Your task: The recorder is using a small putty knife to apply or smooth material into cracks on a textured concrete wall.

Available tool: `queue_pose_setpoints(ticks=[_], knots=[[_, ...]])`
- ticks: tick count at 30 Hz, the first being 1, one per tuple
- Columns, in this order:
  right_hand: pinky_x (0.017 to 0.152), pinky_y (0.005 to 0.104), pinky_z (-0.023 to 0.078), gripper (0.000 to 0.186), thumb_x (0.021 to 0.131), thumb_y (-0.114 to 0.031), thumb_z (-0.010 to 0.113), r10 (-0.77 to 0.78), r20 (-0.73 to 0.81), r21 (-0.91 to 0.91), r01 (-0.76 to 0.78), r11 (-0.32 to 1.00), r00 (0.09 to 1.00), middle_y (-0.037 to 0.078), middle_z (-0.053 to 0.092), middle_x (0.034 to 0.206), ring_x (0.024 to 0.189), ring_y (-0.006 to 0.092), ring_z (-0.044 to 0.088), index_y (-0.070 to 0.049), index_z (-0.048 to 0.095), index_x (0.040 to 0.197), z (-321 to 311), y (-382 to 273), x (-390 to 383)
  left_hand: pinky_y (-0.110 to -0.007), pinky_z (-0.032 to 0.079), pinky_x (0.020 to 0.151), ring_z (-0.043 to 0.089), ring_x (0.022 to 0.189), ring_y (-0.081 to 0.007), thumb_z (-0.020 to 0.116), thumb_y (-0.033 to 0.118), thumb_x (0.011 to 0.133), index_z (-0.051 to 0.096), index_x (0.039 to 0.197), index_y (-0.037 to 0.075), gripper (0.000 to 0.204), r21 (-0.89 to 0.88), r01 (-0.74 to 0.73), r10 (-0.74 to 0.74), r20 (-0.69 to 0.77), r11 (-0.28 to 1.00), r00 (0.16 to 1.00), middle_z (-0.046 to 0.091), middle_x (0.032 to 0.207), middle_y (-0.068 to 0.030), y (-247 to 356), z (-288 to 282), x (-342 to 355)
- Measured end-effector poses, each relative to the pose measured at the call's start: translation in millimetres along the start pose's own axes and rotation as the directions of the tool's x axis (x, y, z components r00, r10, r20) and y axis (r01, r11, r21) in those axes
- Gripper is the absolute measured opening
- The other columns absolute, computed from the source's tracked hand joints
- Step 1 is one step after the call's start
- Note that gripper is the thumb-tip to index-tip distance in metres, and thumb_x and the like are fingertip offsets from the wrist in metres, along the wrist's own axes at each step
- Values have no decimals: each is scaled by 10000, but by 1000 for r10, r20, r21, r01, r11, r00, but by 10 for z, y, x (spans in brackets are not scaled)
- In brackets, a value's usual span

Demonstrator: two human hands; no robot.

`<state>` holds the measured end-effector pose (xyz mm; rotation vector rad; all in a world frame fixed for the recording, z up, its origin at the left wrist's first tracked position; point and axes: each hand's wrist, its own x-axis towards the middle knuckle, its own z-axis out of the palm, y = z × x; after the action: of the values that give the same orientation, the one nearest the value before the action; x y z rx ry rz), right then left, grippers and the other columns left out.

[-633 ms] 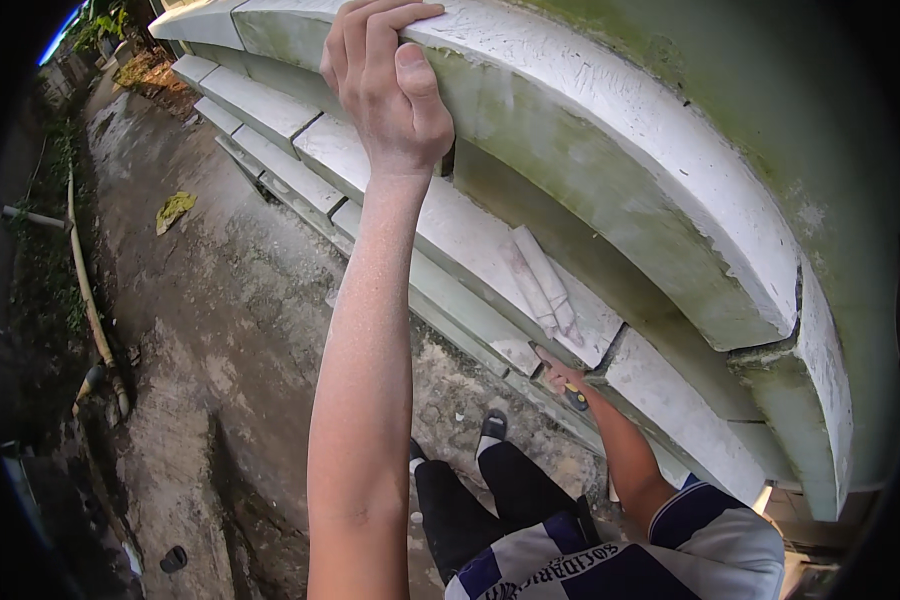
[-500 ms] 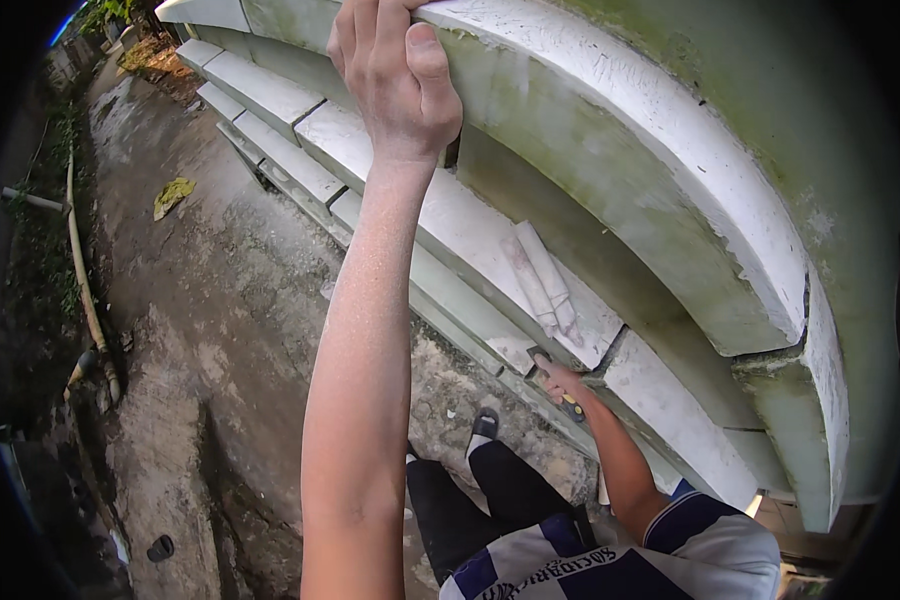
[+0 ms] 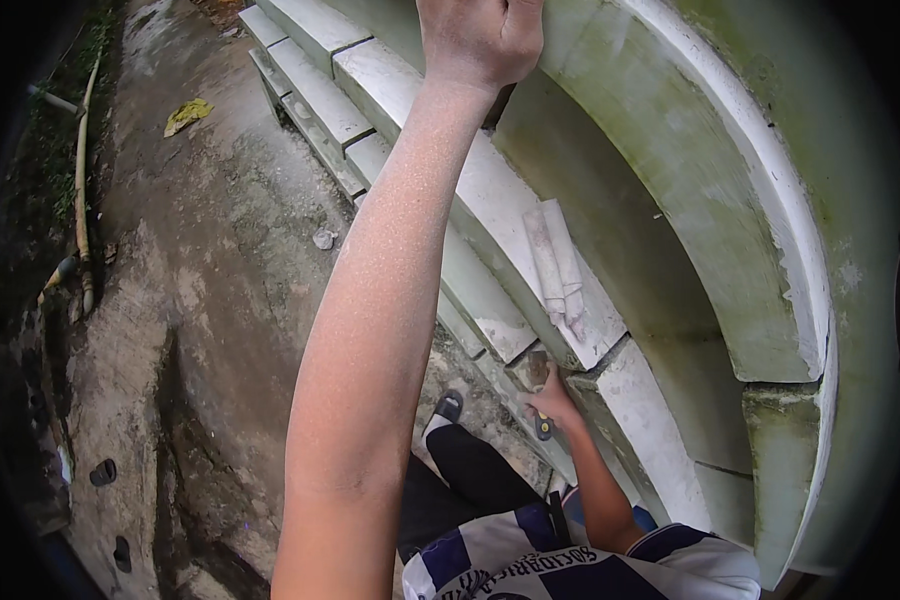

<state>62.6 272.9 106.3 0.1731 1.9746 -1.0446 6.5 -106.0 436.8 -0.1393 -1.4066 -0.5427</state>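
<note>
My left arm stretches up the middle, coated in pale dust. At its end my left hand (image 3: 482, 40) is against the tiered, pale green and white stonework; the top edge of the picture cuts off its fingers. Lower right, my right hand (image 3: 555, 400) is closed around a scraper (image 3: 543, 426) with a black and yellow handle. Its flat blade lies at a step edge, beside a gap between two slabs. Just above the blade, two whitish rolled pieces (image 3: 555, 262) lie side by side on a white-topped ledge (image 3: 605, 330).
A curved, greenish wall band (image 3: 660, 150) with a white rim overhangs the ledges on the right. Stained concrete ground (image 3: 220, 270) runs along the left, with a yellow crumpled scrap (image 3: 188, 116), a pipe (image 3: 82, 190) and loose dark slippers (image 3: 103, 472). My shod foot (image 3: 449, 405) stands near the lowest step.
The view has shifted, and my left hand now sits higher, its fingers out of the picture. The scraper's blade and handle show more plainly in my right hand.
</note>
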Motion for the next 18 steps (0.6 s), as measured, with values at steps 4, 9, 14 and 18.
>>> queue_pose_setpoints(ticks=[4, 9, 14, 18], knots=[[896, 417, 494, 1017, 605, 101, 527, -598, 8, -642, 463, 612, 801, 266, 304, 1436, 1264, 374, 422, -73, 64, 1494, -49, 165, -12, -399, 364, 880, 524, 934, -315, 345, 236, 844, 591, 944, 46, 326, -29, -23, 22, -38, 999, 999, 565, 909, -140, -43, 57, -51], [1118, 374, 238, 750, 744, -4, 472, -413, 57, -598, 363, 715, 909, 259, 336, 1440, 1364, 364, 295, -43, 248, 1459, -8, -53, 78, -404, 364, 876, 521, 921, -317, 346, 223, 843, 592, 941, 43, 320, -37, -42, 40, -38, 998, 998, 556, 893, -144, -60, 41, -85], [757, 433, 464, 697, 765, 26, 485, -608, 34, -689, 459, 561, 793, 288, 608, 913, 797, 405, 605, -181, 386, 1423, 60, 41, 218, -404, 364, 879, 523, 929, -318, 345, 230, 857, 592, 941, 41, 322, -16, -41, 40, -43, 999, 998, 557, 901, -147, -50, 12, -94], [646, 459, 447, 666, 795, 51, 466, -663, -3, -706, 468, 532, 749, 287, 573, 751, 668, 403, 579, -210, 419, 1406, 19, 61, 502, -405, 364, 885, 524, 938, -319, 337, 238, 875, 589, 939, 40, 327, -33, -30, 28, -46, 999, 999, 554, 901, -150, -28, 78, -99]])
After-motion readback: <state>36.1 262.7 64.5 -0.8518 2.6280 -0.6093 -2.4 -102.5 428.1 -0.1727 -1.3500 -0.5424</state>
